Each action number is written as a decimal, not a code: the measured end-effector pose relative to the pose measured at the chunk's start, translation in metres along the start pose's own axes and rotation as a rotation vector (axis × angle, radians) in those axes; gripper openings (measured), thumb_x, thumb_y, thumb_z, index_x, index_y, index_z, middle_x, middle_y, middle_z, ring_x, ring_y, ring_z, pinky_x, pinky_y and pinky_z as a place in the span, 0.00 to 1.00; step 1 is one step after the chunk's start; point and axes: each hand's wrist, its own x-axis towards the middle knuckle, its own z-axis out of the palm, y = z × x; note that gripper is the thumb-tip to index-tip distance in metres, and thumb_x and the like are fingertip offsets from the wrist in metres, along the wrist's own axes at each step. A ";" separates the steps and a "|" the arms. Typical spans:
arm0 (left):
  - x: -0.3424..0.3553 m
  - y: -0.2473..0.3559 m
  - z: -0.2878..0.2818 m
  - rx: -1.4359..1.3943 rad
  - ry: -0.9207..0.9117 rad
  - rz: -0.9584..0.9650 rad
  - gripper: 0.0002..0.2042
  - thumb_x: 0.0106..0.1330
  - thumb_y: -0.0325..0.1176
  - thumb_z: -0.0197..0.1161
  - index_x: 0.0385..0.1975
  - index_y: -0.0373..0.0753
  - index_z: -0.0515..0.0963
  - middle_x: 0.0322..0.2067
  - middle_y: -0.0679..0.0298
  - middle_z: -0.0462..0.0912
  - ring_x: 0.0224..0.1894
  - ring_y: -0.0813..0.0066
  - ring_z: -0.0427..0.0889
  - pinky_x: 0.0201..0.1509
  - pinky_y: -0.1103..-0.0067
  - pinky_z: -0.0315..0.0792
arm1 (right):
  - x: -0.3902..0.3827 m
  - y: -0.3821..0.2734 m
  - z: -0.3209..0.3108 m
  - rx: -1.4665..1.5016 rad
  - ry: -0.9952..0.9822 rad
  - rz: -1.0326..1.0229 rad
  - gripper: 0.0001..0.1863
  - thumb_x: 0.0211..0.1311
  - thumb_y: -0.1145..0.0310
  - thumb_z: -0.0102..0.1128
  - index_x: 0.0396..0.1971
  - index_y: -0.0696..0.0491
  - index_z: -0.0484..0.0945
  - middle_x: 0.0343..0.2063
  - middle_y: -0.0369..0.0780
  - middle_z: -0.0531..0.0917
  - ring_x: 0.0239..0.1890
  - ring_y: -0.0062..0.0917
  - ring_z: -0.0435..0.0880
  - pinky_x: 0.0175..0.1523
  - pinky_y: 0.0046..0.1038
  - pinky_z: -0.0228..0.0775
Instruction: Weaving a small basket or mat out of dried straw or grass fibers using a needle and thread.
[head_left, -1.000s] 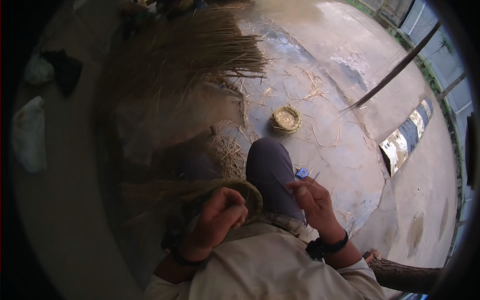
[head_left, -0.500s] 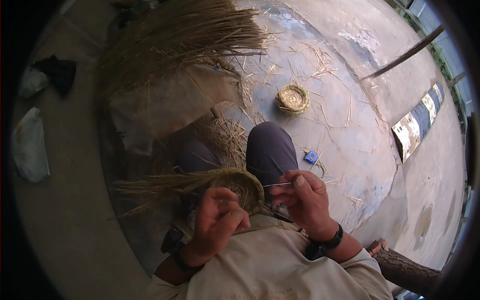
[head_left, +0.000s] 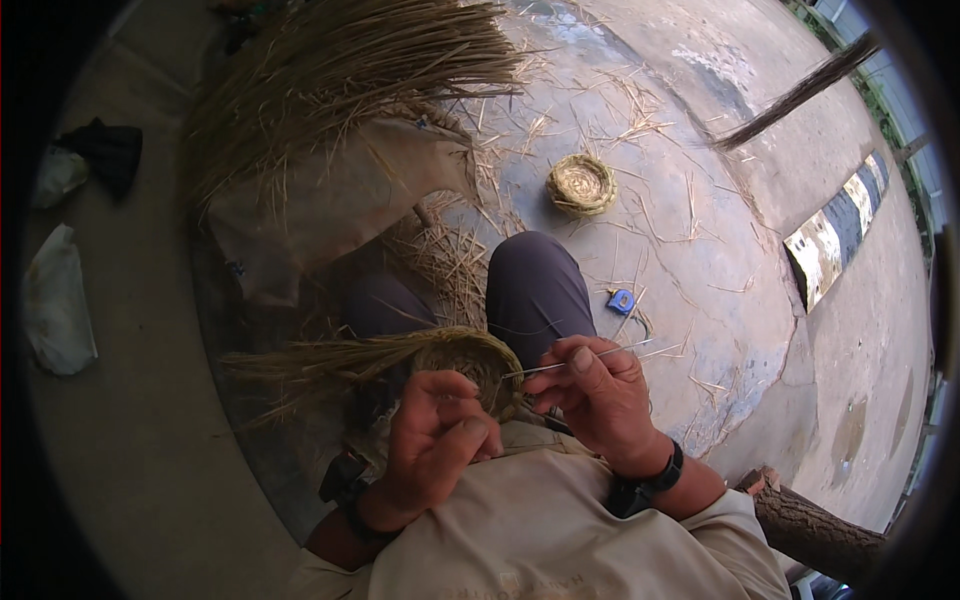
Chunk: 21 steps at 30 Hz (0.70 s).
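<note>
A small round straw basket [head_left: 466,360] rests at my lap, with a loose bundle of straw [head_left: 315,366] trailing leftward from its rim. My right hand [head_left: 598,388] pinches a long thin metal needle [head_left: 627,348] between thumb and fingers. The needle's left end reaches the basket's right rim; whether it has entered the straw I cannot tell. My left hand [head_left: 437,430] is at the near left side of the basket, fingers curled in and thumb against them. What it grips, if anything, is hidden.
A finished-looking straw basket [head_left: 581,185] and a blue tape measure [head_left: 621,301] sit on the floor ahead. A large straw sheaf [head_left: 350,80] lies over a brown sheet [head_left: 330,205] at far left. A log [head_left: 815,530] is at right. Straw bits litter the floor.
My right hand has shifted slightly left and down, bringing the needle's end to the basket rim. My left hand has barely moved. The whole view has tilted a little.
</note>
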 end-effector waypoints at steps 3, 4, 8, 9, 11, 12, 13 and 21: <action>-0.001 -0.001 -0.001 -0.008 -0.001 0.000 0.17 0.71 0.21 0.51 0.58 0.40 0.61 0.27 0.59 0.81 0.29 0.77 0.77 0.36 0.78 0.72 | -0.001 -0.001 0.002 -0.006 -0.004 0.007 0.16 0.79 0.64 0.57 0.53 0.63 0.80 0.44 0.47 0.88 0.45 0.37 0.92 0.42 0.35 0.90; -0.001 -0.002 -0.001 -0.014 0.001 0.000 0.17 0.71 0.21 0.51 0.58 0.39 0.61 0.27 0.59 0.81 0.29 0.77 0.77 0.35 0.78 0.72 | -0.001 -0.001 0.003 -0.008 -0.004 0.010 0.16 0.79 0.64 0.57 0.53 0.63 0.80 0.44 0.48 0.88 0.46 0.38 0.92 0.42 0.35 0.90; -0.001 -0.005 -0.004 -0.102 -0.014 0.011 0.16 0.74 0.20 0.52 0.59 0.36 0.61 0.29 0.60 0.82 0.30 0.82 0.76 0.39 0.81 0.72 | -0.001 0.000 0.003 -0.015 -0.011 -0.006 0.16 0.79 0.65 0.57 0.53 0.63 0.80 0.44 0.48 0.88 0.46 0.38 0.92 0.42 0.35 0.90; -0.001 -0.005 -0.004 -0.104 -0.015 0.011 0.16 0.74 0.20 0.52 0.59 0.36 0.61 0.29 0.60 0.82 0.30 0.82 0.76 0.39 0.81 0.72 | -0.001 -0.001 0.003 -0.015 -0.012 -0.006 0.16 0.79 0.65 0.57 0.53 0.63 0.80 0.45 0.48 0.88 0.46 0.38 0.92 0.42 0.35 0.90; -0.001 -0.006 -0.004 -0.108 -0.017 0.012 0.16 0.74 0.20 0.52 0.59 0.36 0.61 0.30 0.60 0.82 0.30 0.83 0.75 0.39 0.81 0.72 | -0.001 -0.001 0.003 -0.007 -0.031 -0.003 0.16 0.79 0.65 0.58 0.54 0.63 0.80 0.45 0.48 0.87 0.47 0.37 0.92 0.43 0.35 0.90; -0.001 -0.006 -0.004 -0.112 -0.015 0.004 0.16 0.74 0.20 0.52 0.59 0.37 0.61 0.30 0.60 0.82 0.30 0.83 0.75 0.39 0.81 0.72 | -0.002 -0.001 0.001 0.000 -0.048 -0.001 0.15 0.79 0.66 0.58 0.54 0.62 0.80 0.46 0.47 0.87 0.48 0.37 0.91 0.44 0.34 0.89; -0.001 -0.006 -0.004 -0.115 -0.014 -0.004 0.16 0.74 0.20 0.52 0.59 0.37 0.61 0.30 0.60 0.82 0.30 0.83 0.75 0.39 0.81 0.71 | -0.002 -0.001 0.001 0.006 -0.065 0.000 0.15 0.79 0.67 0.58 0.55 0.62 0.80 0.47 0.47 0.87 0.48 0.36 0.91 0.45 0.33 0.89; 0.000 -0.011 -0.004 -0.117 -0.003 -0.013 0.18 0.74 0.20 0.52 0.61 0.38 0.61 0.30 0.60 0.82 0.30 0.82 0.75 0.38 0.81 0.71 | -0.007 -0.003 0.002 -0.213 -0.111 -0.097 0.14 0.79 0.68 0.58 0.55 0.61 0.79 0.48 0.49 0.87 0.49 0.39 0.91 0.46 0.37 0.89</action>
